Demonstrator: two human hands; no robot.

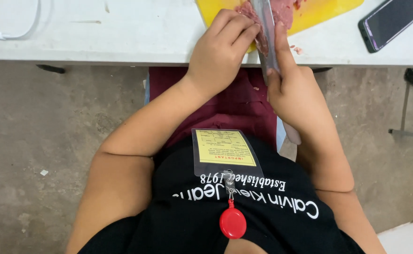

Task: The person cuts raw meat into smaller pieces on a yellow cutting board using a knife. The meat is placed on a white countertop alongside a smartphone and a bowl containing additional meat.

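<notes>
A yellow cutting board (pixel 319 11) lies at the near edge of a white table (pixel 122 33) and carries a slab of raw red meat (pixel 284 11). My left hand (pixel 218 51) rests on the meat's near end with its fingers curled. My right hand (pixel 293 89) grips a knife by the handle, forefinger stretched along the spine. The steel blade (pixel 267 35) runs up across the meat beside my left fingers. Small meat scraps lie on the table next to the board.
A dark smartphone (pixel 391 22) lies face up on the table at the right. A white cable (pixel 16 30) curls at the table's left end. Below are a bare concrete floor (pixel 42 141), my dark red lap, and a card badge with a red reel.
</notes>
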